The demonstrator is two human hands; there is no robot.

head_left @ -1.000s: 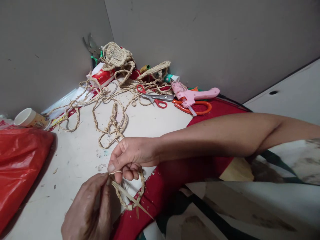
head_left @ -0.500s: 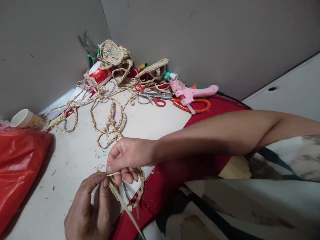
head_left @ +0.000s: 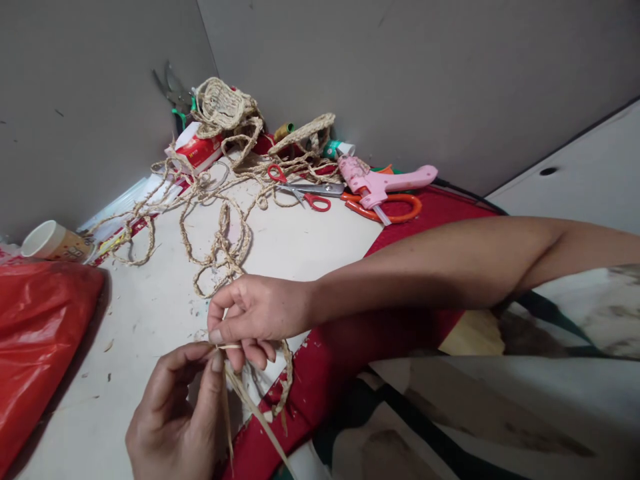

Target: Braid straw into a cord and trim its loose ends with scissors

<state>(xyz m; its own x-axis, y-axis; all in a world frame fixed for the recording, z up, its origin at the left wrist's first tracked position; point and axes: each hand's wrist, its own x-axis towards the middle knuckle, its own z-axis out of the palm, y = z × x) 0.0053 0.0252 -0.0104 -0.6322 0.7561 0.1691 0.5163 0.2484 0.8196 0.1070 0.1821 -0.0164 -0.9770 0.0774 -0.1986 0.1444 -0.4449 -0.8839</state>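
My left hand [head_left: 177, 407], at the lower left, pinches pale straw strands between thumb and forefinger. My right hand [head_left: 257, 313] touches it from above, its thumb and finger closed on a thin strand that loops over its lower fingers. Loose straw strands [head_left: 263, 421] hang from the pinch toward the bottom edge. A braided straw rope [head_left: 286, 377] curves out below my right hand. More braid [head_left: 227, 247] lies in loops on the white tabletop [head_left: 135, 333] beyond my hands. The exact crossing of the strands is hidden by my fingertips.
Red-handled small scissors [head_left: 317, 202], orange-handled scissors [head_left: 407, 208] and a pink glue gun [head_left: 385, 183] lie behind my right forearm. Coiled braid [head_left: 223, 107], pruners [head_left: 177, 97] and a tissue pack [head_left: 197, 150] sit farther back. A paper cup [head_left: 55, 241] and red bag [head_left: 45, 327] are left.
My left thumb has shifted slightly and a thin strand now hangs straight down beside it. The longer strands have swung a little to the right. Both hands still hold the straw.
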